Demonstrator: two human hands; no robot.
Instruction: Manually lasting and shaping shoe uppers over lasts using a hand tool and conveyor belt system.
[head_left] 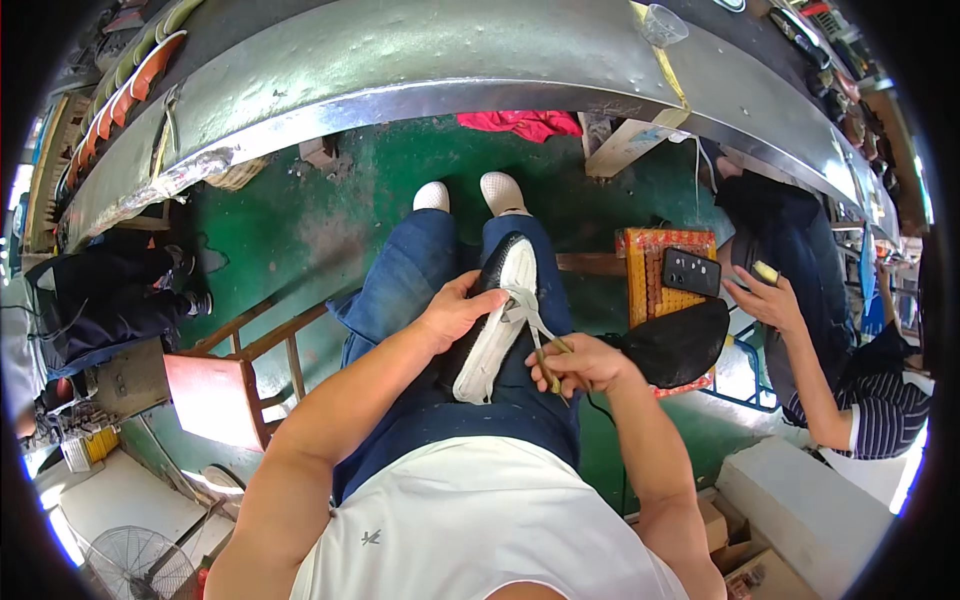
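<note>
Across my lap lies a black shoe with a broad white underside (485, 360), its dark toe pointing away from me. My left hand (462, 308) grips the shoe's left side, thumb pressed near a grey strip (518, 306) that is looped across the middle. Loose tails of this strip run toward my right hand (582, 364), whose fingers are closed around a thin tan tool (551, 368) with two crossing arms. Its exact kind is unclear, partly covered by the fingers. Whether the strip's end is caught in the tool cannot be made out.
A metal-covered bench (400, 60) curves across the far side. To my right, a beaded seat (640, 270) carries a phone (691, 272) and a black bag (680, 345). A co-worker's hand (770, 300) holds a small pale object. A wooden stool (215, 390) stands left.
</note>
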